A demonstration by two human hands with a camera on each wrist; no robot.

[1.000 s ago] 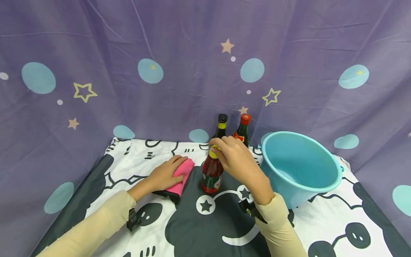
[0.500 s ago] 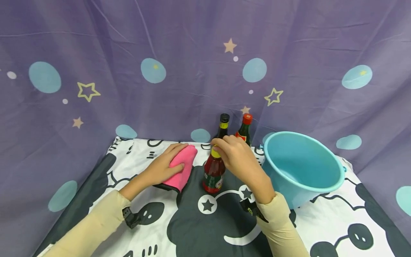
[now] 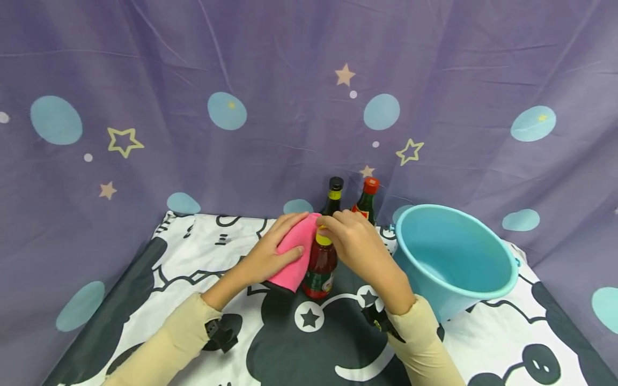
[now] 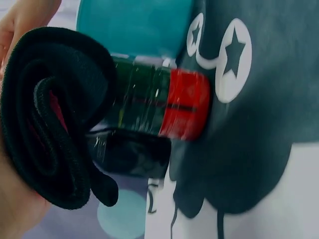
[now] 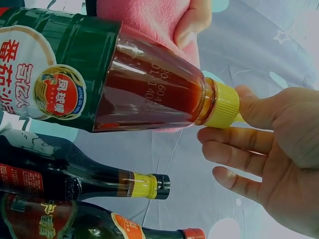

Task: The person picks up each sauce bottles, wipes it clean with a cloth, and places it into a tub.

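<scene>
A ketchup bottle (image 3: 318,271) with a yellow cap (image 5: 224,105) stands upright in the middle of the head view. My right hand (image 3: 364,246) pinches the cap between thumb and fingers from the right. On the left, my left hand (image 3: 270,252) grips a folded pink cloth (image 3: 295,254) with a black underside, thumb on the near side. The cloth lies against the bottle's left side in the head view. From the left wrist, the cloth (image 4: 60,119) shows its dark rolled end before the bottle (image 4: 187,104), whose upper part it hides.
Behind the ketchup stand a dark bottle (image 3: 334,201) with a black cap and a green bottle (image 3: 369,201) with a red cap. A light blue bucket (image 3: 429,292) is to the right. A patterned cloth covers the table; a purple curtain (image 3: 280,64) hangs behind.
My left hand has lifted the pink cloth and carried it rightward, from beside the ketchup bottle up against it. The right hand has stayed on the cap.
</scene>
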